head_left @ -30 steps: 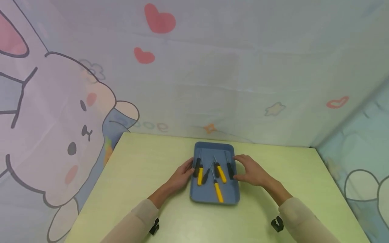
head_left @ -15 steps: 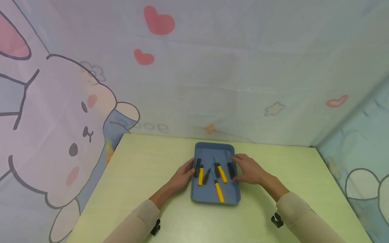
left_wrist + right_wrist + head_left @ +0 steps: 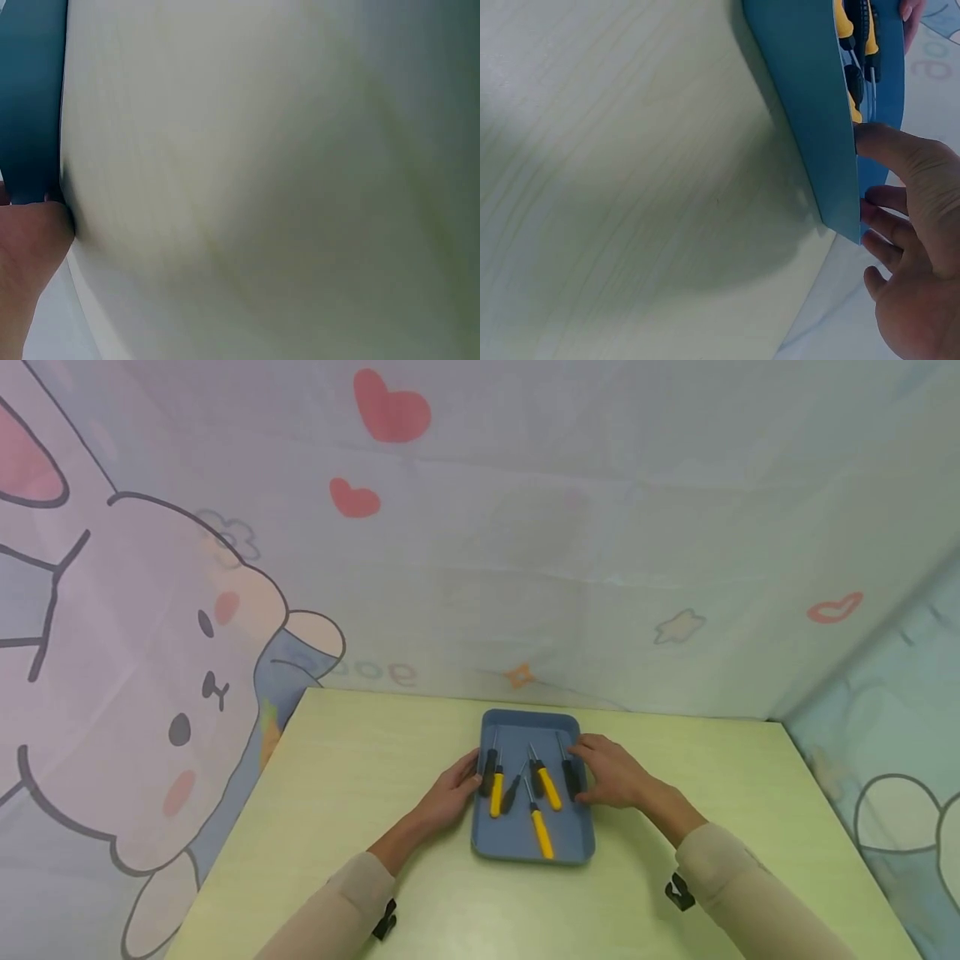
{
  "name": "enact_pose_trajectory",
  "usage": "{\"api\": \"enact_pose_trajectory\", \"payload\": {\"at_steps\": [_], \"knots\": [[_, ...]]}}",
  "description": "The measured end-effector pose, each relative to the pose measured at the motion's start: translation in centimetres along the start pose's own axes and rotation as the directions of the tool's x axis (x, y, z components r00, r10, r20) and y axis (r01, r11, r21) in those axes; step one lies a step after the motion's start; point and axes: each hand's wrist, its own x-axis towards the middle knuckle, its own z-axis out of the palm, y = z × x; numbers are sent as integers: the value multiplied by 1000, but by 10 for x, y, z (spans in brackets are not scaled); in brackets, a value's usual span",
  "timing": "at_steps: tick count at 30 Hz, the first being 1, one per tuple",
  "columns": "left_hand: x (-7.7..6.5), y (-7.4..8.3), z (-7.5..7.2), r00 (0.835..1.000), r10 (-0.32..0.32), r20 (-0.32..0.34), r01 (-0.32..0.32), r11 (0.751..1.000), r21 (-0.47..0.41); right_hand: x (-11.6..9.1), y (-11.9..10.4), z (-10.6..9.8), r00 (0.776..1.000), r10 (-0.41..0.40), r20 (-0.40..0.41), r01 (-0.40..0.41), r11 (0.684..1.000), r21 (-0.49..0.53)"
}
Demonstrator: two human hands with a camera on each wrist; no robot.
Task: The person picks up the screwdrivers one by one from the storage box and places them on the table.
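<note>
A blue-grey tray [image 3: 534, 853] lies on the table and holds several screwdrivers, some with black handles and some with yellow. My left hand [image 3: 447, 797] grips its left wall, the thumb over the rim and the fingers outside. My right hand [image 3: 611, 774] reaches over the right rim, thumb and fingers spread apart and bent down into the tray. Between them lies the rightmost black-handled screwdriver [image 3: 572, 782], still flat on the tray floor. In the right wrist view the tray wall [image 3: 806, 105] hides those fingertips. Nearest the front is a yellow-handled screwdriver [image 3: 542, 833].
The pale yellow-green table [image 3: 360, 752] ends at a hanging cloth wall [image 3: 540, 543] printed with hearts and a bunny, just behind the tray. Another cloth [image 3: 892, 760] hangs along the right side. Black clips [image 3: 680, 892] show below the sleeves.
My right hand has moved slightly left and away from me, its fingertips now over the right rim and inside the tray. The left hand and the screwdrivers stay in place.
</note>
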Motion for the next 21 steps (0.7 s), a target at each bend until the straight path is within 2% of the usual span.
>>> {"api": "enact_pose_trajectory", "payload": {"at_steps": [7,21], "knots": [[0,1,-2,1000,6,17,-5,1000,-7,9,3,3,1000,-12,25,13,999,-39],[0,2,0,1000,-4,9,4,1000,2,18,2,4,996,-26,85,35,994,-105]]}}
